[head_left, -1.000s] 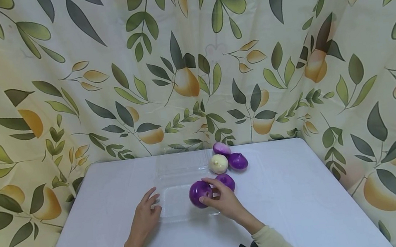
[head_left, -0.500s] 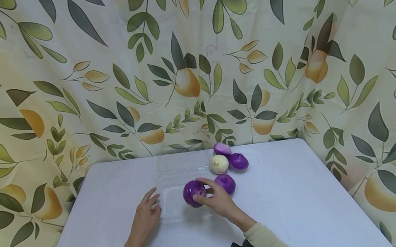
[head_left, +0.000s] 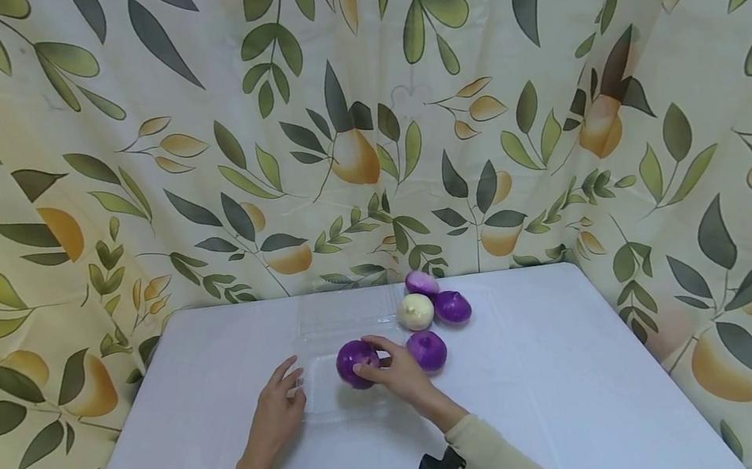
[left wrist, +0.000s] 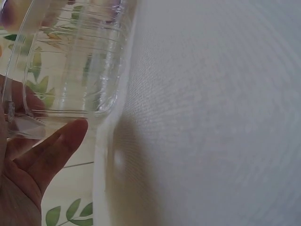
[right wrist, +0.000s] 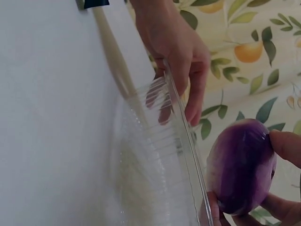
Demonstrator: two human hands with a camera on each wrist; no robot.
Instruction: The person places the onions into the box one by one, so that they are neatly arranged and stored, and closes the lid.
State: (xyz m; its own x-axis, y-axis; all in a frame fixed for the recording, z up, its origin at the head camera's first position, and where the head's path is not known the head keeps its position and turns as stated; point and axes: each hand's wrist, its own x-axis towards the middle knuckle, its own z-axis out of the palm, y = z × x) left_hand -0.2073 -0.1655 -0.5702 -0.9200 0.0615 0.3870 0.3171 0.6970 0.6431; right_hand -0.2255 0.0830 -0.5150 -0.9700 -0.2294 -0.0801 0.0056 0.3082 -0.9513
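The right hand (head_left: 402,374) held a purple onion (head_left: 353,364) above a clear container (head_left: 324,401).
Its fingers were clamped round the onion; the left hand's (head_left: 274,408) fingers stood apart at the container's left edge. The right wrist view showed the onion's pale side, unseen from the head, where the right hand blocked part of the container. Beyond that hand were three other purple onions (head_left: 427,351), a white onion (head_left: 416,313), the open lid (head_left: 330,316) and a leaf-print curtain (head_left: 341,80).
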